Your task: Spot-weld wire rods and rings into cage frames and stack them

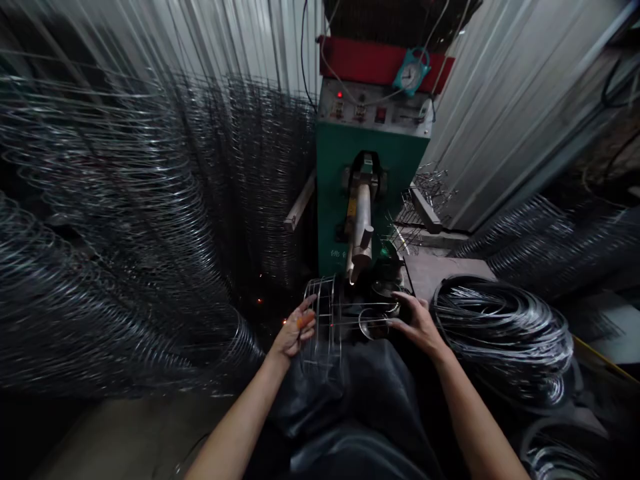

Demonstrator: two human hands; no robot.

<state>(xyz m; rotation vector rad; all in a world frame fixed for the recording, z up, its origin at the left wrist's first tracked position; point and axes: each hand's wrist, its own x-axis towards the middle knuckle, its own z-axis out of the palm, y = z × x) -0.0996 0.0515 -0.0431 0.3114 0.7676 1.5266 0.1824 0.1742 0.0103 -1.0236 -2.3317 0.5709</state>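
In front of the green spot welder [333, 193], a round wire frame [327, 293] is held sideways between my hands, below the welder's arm [363, 220]. My left hand [295, 331] grips the frame's hooped left side; something orange covers one of its fingers. At the other end, my right hand [417, 323] pinches the straight wires between thumb and fingers. A smaller wire ring [361, 324] shows near those wires. The welder's arm tip glows just above the work, and small orange sparks fly to the left of my left hand. Exact contact at the tip is too dark to tell.
Tall stacks of wire rings [160, 193] crowd the left side. Coiled wire hoops [505, 333] lie at the right beside a board [450, 270]. A teal clock [411, 72] hangs on the welder's top. A dark apron [365, 400] covers my lap.
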